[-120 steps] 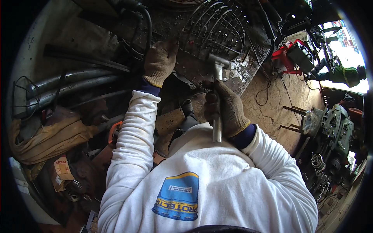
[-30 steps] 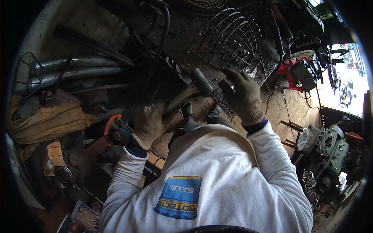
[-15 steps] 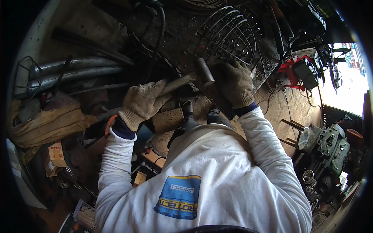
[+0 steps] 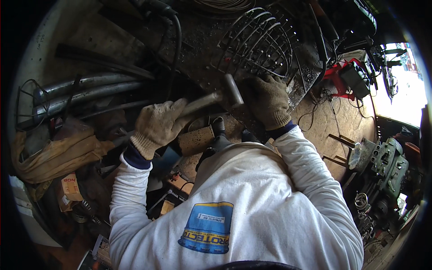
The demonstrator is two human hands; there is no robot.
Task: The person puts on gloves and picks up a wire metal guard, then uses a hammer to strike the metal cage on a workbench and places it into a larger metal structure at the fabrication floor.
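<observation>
Two gloved hands work close together: the left hand (image 4: 158,123) grips a hammer (image 4: 215,96) by its handle, head right beside the right hand (image 4: 266,104), which presses flat on a dark plate (image 4: 252,121) just near a wire cage (image 4: 258,42), fingers spread

We are wearing knit work gloves on both hands, with white sleeves and dark cuffs showing at the wrists. Our left hand (image 4: 158,123) is curling into a closed fist, knuckles facing up, thumb side pointing far and right. The left forearm is running from the near left up to it, elbow bent. Our right hand (image 4: 266,101) is lying palm down, fingers bent and pressing downward. The right forearm is reaching from the near right, angling far and left.
</observation>
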